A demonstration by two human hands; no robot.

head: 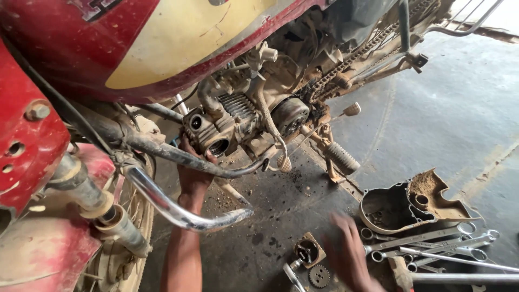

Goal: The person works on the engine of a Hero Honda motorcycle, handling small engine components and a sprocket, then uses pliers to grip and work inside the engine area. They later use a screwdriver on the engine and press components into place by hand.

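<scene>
Left hand (190, 172) is up under the red-and-cream motorcycle tank (162, 43), fingers wrapped against the underside of the grimy finned metal engine head (219, 130), just behind the bent chrome crash bar (173, 208). Can't really see if it's gripping or just pressing, since the bar and frame tube cover the fingertips.

Right hand (348, 254) is down low over the oily concrete floor (443, 119), blurred, fingers loosely spread, holding nothing as far as I can tell. It sits between a small rusty square metal cover (309, 250) with a small toothed sprocket gear (319, 276) beside it, and a pile of silver combination wrenches (432, 246). A dirt-caked grey engine side cover (411, 203) lies just behind the wrenches.
</scene>
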